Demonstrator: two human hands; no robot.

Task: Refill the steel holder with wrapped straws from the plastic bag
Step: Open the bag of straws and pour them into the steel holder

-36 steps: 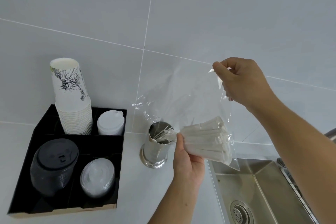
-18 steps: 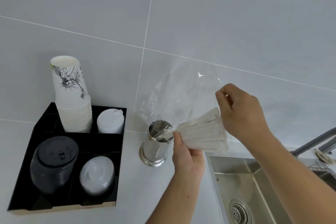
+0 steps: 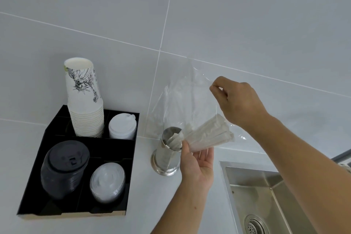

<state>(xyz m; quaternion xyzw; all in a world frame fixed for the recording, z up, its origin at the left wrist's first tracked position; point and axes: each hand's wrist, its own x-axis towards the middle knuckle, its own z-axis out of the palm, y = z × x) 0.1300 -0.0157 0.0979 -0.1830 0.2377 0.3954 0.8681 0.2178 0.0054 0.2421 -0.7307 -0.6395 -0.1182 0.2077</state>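
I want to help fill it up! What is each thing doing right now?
steel holder: upright, few straws inside
wrapped straws: bundled, tilted toward holder
plastic bag: lifted, open
left hand: holds straws
right hand: pinches bag
paper cups: stacked

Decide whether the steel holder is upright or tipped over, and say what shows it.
Upright. The steel holder stands on its round base on the counter, mouth upward, with wrapped straws slanting in from the plastic bag.

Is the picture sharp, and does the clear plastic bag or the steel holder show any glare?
Head view: even, soft light, sharp overall; wide-angle lens bends the tile lines. The clear plastic bag shows faint streaks of sheen; the shiny cylindrical steel holder carries dull reflections, no harsh glare. The black divided tray casts soft shadow.
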